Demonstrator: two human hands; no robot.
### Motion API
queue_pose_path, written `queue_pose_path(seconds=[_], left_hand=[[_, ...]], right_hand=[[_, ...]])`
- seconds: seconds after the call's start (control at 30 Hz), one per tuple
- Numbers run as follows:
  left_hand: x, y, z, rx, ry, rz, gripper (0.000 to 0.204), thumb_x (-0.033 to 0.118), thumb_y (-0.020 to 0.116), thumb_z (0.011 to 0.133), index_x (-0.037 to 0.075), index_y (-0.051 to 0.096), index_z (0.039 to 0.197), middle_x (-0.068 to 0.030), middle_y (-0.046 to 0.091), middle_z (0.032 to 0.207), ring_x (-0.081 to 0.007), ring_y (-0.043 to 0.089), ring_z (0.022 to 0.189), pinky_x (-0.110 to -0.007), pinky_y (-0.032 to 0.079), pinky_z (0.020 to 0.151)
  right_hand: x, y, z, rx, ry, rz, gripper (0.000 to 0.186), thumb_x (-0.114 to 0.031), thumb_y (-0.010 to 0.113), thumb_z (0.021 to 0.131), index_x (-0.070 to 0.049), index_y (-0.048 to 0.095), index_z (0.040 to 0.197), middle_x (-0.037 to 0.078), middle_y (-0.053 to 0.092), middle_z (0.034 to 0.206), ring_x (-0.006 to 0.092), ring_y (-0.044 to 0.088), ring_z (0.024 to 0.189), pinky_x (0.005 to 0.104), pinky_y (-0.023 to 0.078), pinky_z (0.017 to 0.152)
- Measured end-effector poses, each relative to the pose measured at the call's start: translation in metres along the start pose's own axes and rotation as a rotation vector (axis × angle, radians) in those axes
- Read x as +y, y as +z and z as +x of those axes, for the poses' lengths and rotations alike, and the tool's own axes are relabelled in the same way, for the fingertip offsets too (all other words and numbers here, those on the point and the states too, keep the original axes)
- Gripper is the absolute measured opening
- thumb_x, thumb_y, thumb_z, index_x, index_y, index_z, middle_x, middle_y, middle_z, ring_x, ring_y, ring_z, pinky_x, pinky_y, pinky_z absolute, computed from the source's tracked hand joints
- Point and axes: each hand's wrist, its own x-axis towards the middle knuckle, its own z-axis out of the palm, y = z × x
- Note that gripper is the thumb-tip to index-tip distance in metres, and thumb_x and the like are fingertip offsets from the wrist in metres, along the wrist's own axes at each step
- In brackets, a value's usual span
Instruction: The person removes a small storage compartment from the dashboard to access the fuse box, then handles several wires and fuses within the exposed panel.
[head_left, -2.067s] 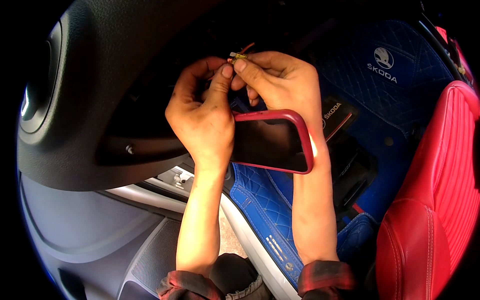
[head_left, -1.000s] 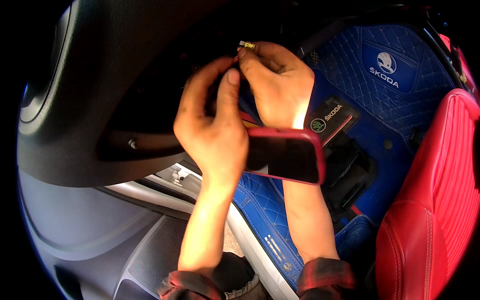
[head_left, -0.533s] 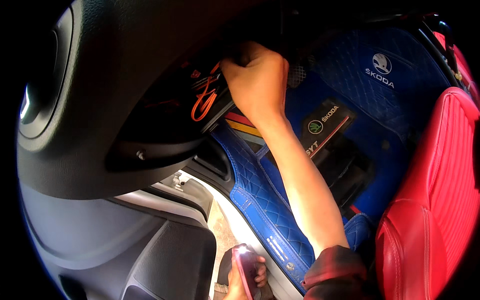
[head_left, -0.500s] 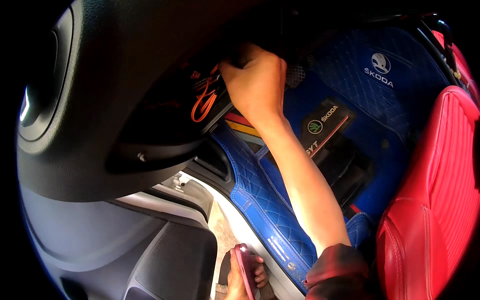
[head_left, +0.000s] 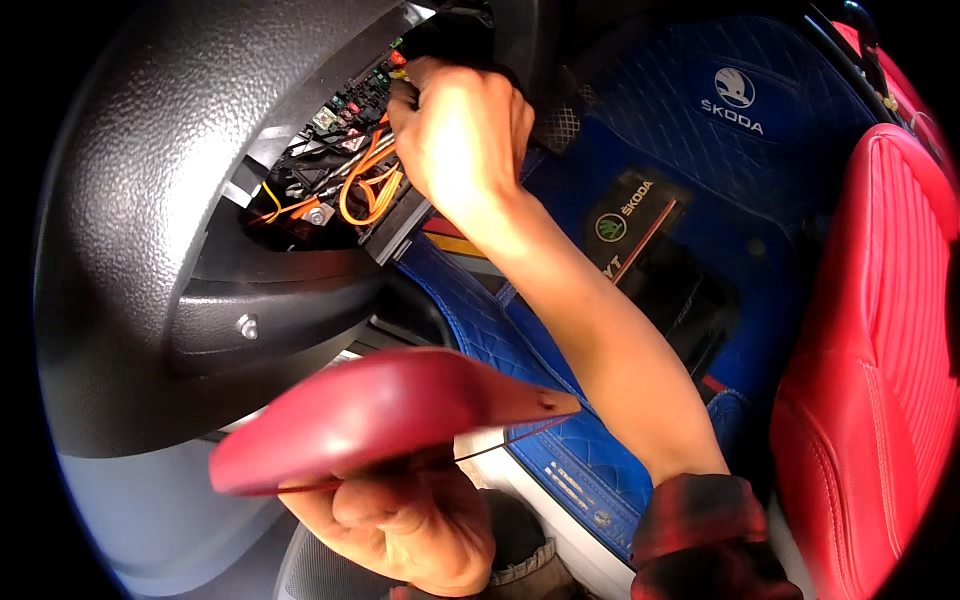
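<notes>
My left hand (head_left: pixel 415 525) grips a dark red phone (head_left: pixel 370 410), blurred by motion and tilted over the door sill. Bright light falls on the dashboard and into the opening beneath it. There, my right hand (head_left: pixel 465 130) reaches to a fuse panel (head_left: pixel 350 110) with small coloured fuses. Its thumb and fingers are curled at the panel's edge; what they hold, if anything, is hidden. Looped orange wires (head_left: pixel 372 200) hang just below that hand. A thin yellow wire (head_left: pixel 272 200) shows further left in the opening.
The black dashboard side (head_left: pixel 120 250) frames the opening, with a bolt (head_left: pixel 247 326) in its lower trim. Blue quilted floor mats (head_left: pixel 690 90) line the footwell, beside a pedal (head_left: pixel 558 130). A red seat (head_left: pixel 870 330) stands at the right. The white door sill (head_left: pixel 560 540) runs along the bottom.
My left hand has raised the phone from low by the sill toward the dashboard. The dark opening is now brightly lit. My right hand appears slightly further left, still at the panel.
</notes>
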Motion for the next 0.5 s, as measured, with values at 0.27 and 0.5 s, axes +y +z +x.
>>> queue_pose_path(seconds=[0.27,0.5], left_hand=[[0.015,-0.001,-0.001,-0.101,-0.079,0.079,0.050,0.039,0.057,0.096,0.005,0.046,0.130,-0.0169,0.056,0.119,-0.0290,0.062,0.100,-0.046,0.056,0.084],[0.000,0.021,-0.006,0.079,-0.085,0.207,0.063,0.056,0.070,0.082,0.000,0.053,0.106,-0.0123,0.059,0.084,-0.0240,0.060,0.073,-0.034,0.051,0.066]], right_hand=[[-0.012,0.014,0.006,-0.013,-0.231,-0.120,0.007,-0.008,0.064,0.074,-0.003,0.064,0.069,0.021,0.062,0.064,0.0399,0.065,0.061,0.0467,0.053,0.057],[0.010,0.000,0.007,-0.100,-0.264,-0.320,0.003,-0.007,0.064,0.070,-0.005,0.065,0.072,0.019,0.064,0.066,0.0367,0.067,0.063,0.0448,0.053,0.058]])
